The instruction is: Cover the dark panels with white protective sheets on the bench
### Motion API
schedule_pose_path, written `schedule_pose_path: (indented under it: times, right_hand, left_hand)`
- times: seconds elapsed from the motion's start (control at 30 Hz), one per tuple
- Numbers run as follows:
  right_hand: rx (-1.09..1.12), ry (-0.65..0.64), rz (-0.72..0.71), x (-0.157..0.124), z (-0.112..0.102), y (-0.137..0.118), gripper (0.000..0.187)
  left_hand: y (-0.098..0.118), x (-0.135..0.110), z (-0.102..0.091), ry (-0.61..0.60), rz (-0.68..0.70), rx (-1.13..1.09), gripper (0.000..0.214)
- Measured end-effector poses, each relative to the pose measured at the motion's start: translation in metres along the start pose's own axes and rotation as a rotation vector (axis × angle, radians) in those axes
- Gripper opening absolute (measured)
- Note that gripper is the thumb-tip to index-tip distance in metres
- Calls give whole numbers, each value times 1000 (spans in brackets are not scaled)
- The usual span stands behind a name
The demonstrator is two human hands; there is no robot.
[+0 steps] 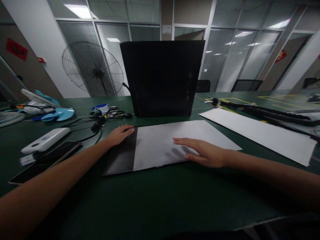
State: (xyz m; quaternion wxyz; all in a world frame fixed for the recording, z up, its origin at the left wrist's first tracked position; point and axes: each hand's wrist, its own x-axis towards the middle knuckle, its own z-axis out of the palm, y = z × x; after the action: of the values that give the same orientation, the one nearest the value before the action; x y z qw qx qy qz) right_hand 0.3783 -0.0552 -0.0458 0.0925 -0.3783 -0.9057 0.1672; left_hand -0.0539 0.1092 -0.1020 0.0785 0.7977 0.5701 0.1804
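A dark flat panel (121, 155) lies on the green table in front of me, with a white sheet (155, 143) covering most of it and reaching past it to the right. My left hand (120, 135) rests at the panel's far left corner, on the dark strip beside the sheet, with its fingers stretched out. Over the right part of the sheet is my right hand (202, 151), palm down, its fingers extended and the thumb apart. A shadow falls on the sheet beneath it; whether it touches the paper I cannot tell. Neither hand grips anything.
A large black box-like case (165, 78) stands behind the sheet. To the left lie a white power bank (46, 140), a phone (47, 161), cables and blue fan parts (57, 114). A white board (257, 133) and black tubing (270, 113) lie on the right.
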Motion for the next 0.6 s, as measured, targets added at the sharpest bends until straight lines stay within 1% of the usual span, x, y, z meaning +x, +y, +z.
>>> schedule_pose_path:
  times: [0.1, 0.17, 0.27, 0.37, 0.43, 0.5, 0.6]
  right_hand:
    - [-210, 199, 163, 3, 0, 18, 58]
    - [-334, 269, 219, 5, 2, 33, 48]
    - [-396, 251, 195, 8, 6, 46, 41]
    - [-407, 226, 180, 10, 11, 45, 43]
    - [-420, 220, 174, 11, 13, 40, 43]
    - [-414, 219, 145, 10, 13, 37, 41]
    - [-346, 215, 47, 9, 13, 37, 38]
  left_hand:
    - [1, 0, 0, -65, 10, 2, 82]
    - [3, -1, 0, -101, 9, 12, 87]
    - [5, -3, -2, -138, 15, 30, 94]
    - [2, -1, -1, -158, 34, 10, 101]
    - [-3, 2, 1, -130, 42, -27, 101]
    - [-7, 6, 5, -75, 27, -53, 96]
    - [-11, 10, 8, -30, 8, -71, 86]
